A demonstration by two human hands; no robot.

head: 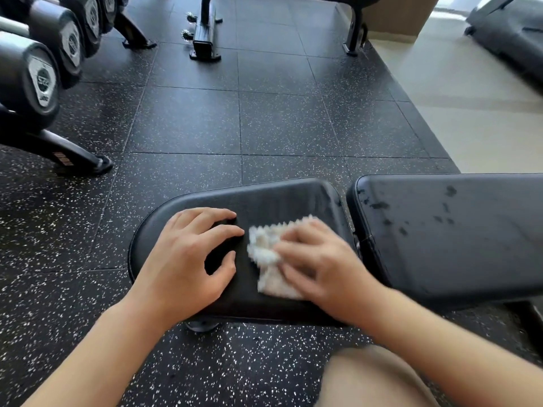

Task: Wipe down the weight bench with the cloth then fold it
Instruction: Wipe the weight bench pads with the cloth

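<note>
This is a gym. Black rubber floor tiles [188,121] flecked with white cover most of the room, giving way to pale flooring [470,113] at the right. A rack of dumbbells [41,74] (hex-ended, with grey end plates) stands at the left on a black steel foot. A padded weight bench [440,230] fills the foreground, the legs of another bench [205,30] stand farther back, and a treadmill [511,33] sits at the upper right.
</note>
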